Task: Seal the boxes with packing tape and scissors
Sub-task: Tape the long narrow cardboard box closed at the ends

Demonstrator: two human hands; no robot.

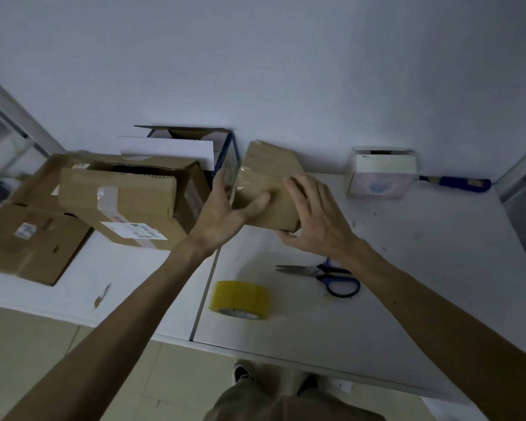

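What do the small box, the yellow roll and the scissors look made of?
The small box: brown cardboard, matte, with glossy clear tape across it. The yellow roll: likely plastic packing tape, shiny. The scissors: grey metal blades, blue handles, probably plastic.

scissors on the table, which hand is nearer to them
Right. The right hand holds the small cardboard box's right side, just beyond the scissors; the left hand holds the box's left side, farther off to the left.
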